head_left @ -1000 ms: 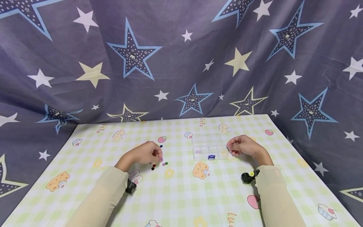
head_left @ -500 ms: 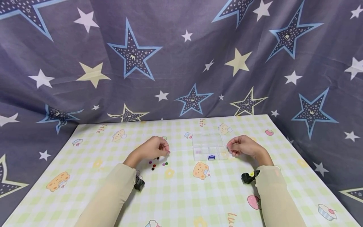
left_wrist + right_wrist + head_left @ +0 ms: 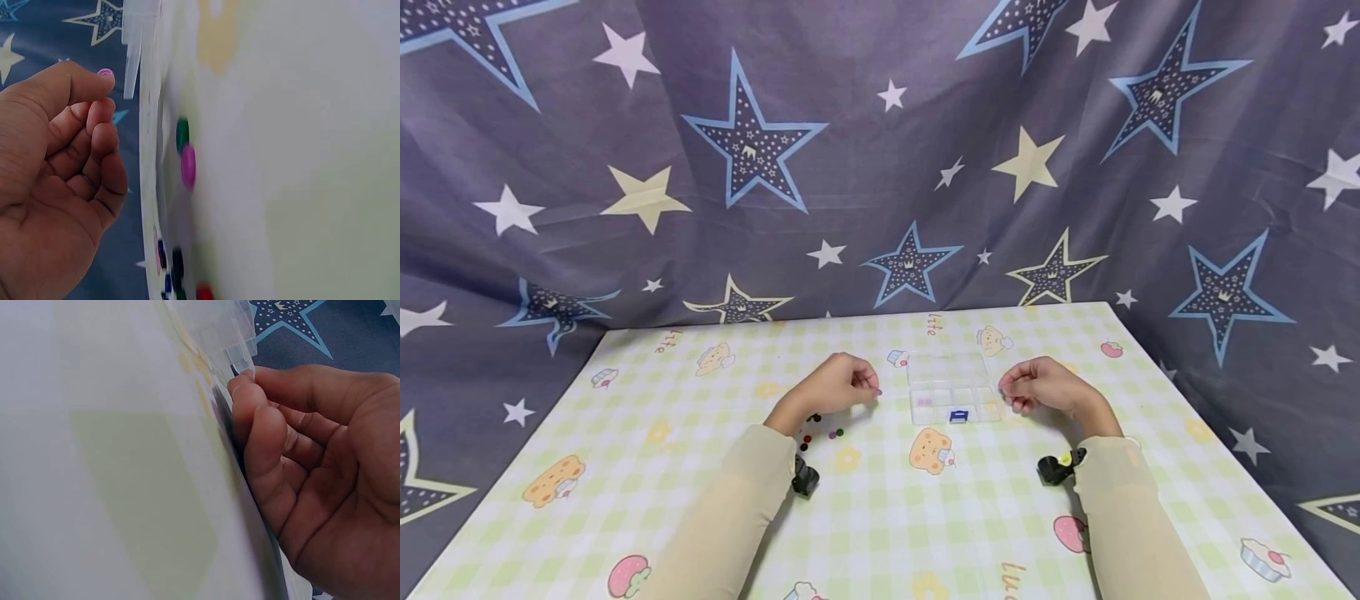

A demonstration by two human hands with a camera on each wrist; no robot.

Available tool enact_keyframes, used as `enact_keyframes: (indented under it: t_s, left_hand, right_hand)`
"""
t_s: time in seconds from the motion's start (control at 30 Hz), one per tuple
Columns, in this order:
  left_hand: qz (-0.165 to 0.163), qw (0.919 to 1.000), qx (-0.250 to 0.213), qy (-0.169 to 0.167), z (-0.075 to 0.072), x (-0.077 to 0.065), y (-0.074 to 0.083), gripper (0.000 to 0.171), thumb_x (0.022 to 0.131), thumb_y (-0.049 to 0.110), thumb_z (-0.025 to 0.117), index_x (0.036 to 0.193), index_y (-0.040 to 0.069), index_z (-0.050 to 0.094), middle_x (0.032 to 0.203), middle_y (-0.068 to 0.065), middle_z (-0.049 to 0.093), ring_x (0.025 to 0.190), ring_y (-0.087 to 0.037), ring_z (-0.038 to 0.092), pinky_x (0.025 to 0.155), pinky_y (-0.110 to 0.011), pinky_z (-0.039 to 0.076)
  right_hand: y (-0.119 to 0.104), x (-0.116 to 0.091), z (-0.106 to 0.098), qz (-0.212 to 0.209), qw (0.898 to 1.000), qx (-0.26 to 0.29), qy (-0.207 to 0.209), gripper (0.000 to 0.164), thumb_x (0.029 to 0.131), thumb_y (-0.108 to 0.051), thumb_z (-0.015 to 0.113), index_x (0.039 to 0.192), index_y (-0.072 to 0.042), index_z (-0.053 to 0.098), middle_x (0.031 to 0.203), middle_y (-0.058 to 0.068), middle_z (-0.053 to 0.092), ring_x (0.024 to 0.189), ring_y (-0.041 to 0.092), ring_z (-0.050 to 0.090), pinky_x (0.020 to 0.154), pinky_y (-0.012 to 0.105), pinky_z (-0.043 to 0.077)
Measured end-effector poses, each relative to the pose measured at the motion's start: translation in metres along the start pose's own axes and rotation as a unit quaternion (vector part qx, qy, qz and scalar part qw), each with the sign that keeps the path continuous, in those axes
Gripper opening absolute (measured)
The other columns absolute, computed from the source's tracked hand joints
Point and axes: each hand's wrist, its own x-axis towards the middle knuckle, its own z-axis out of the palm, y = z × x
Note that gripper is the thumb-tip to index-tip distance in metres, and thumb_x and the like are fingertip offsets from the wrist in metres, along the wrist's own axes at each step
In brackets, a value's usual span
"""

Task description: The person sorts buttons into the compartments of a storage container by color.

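My left hand [image 3: 842, 383] is raised left of a clear plastic box [image 3: 966, 367]. Between its thumb and forefinger it pinches a small pink-purple button [image 3: 105, 72]; the other fingers are curled. The box lies with its lid folded back, and a blue latch [image 3: 958, 416] marks its front. Pale pink pieces [image 3: 924, 402] show in its left compartment. My right hand [image 3: 1048, 387] holds the box's right edge with thumb and fingertips, seen close in the right wrist view at the clear corner [image 3: 240, 356].
Loose buttons lie below the left forearm: a purple one [image 3: 189, 166] against a green one [image 3: 182, 134], plus a red one [image 3: 807, 438] and several dark ones [image 3: 803, 447]. A checked, printed cloth [image 3: 880, 517] covers the table. A starry curtain [image 3: 850, 183] hangs behind.
My left hand has lifted from the loose buttons and moved right towards the box, carrying the pink-purple button. The right hand and the box stay in place.
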Motion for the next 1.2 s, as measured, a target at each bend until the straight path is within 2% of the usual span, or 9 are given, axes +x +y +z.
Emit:
enact_keyframes:
  t_s: [0.17, 0.43, 0.8, 1.03, 1.2]
  left_hand:
    - [0.006, 0.9999, -0.008, 0.01, 0.008, 0.009, 0.005, 0.004, 0.09, 0.008, 0.071, 0.089, 0.009, 0.075, 0.079, 0.003, 0.069, 0.069, -0.013, 0.058, 0.074, -0.033, 0.048]
    - [0.034, 0.9988, -0.029, 0.022, 0.02, 0.021, 0.006, 0.006, 0.09, 0.007, 0.072, 0.087, 0.011, 0.075, 0.076, 0.002, 0.067, 0.067, -0.011, 0.053, 0.066, -0.025, 0.047]
    - [0.023, 0.9975, -0.05, 0.045, 0.031, 0.032, 0.019, 0.008, 0.089, 0.003, 0.072, 0.085, 0.009, 0.074, 0.079, 0.001, 0.068, 0.069, -0.012, 0.055, 0.068, -0.025, 0.047]
    - [0.014, 0.9975, -0.063, 0.029, 0.035, 0.037, 0.024, 0.003, 0.09, 0.005, 0.073, 0.09, 0.004, 0.076, 0.08, 0.001, 0.068, 0.072, -0.013, 0.057, 0.072, -0.026, 0.05]
    - [0.009, 0.9984, -0.051, 0.022, 0.034, 0.037, 0.025, 0.005, 0.093, 0.007, 0.072, 0.09, 0.007, 0.076, 0.079, 0.002, 0.068, 0.072, -0.012, 0.058, 0.073, -0.026, 0.05]
  right_hand:
    - [0.002, 0.001, 0.0, 0.002, 1.0, 0.003, 0.003, 0.019, 0.1, -0.003, 0.06, 0.11, 0.012, 0.065, 0.083, 0.012, 0.067, 0.068, 0.016, 0.063, 0.062, 0.028, 0.054]
    - [0.001, 0.001, -0.001, 0.0, 1.0, 0.004, 0.001, 0.019, 0.1, -0.003, 0.06, 0.11, 0.012, 0.065, 0.083, 0.012, 0.067, 0.069, 0.016, 0.063, 0.062, 0.028, 0.054]
    - [0.003, 0.002, 0.0, 0.004, 1.0, 0.008, 0.003, 0.017, 0.099, -0.001, 0.06, 0.109, 0.011, 0.065, 0.082, 0.012, 0.067, 0.068, 0.016, 0.063, 0.062, 0.027, 0.054]
    - [0.004, 0.003, -0.002, 0.007, 1.0, 0.01, 0.007, 0.017, 0.099, -0.001, 0.06, 0.109, 0.011, 0.065, 0.083, 0.013, 0.067, 0.068, 0.017, 0.064, 0.062, 0.028, 0.054]
    - [0.001, 0.004, -0.001, 0.008, 1.0, 0.01, 0.009, 0.016, 0.099, -0.002, 0.061, 0.108, 0.01, 0.066, 0.083, 0.013, 0.067, 0.068, 0.017, 0.064, 0.062, 0.028, 0.054]
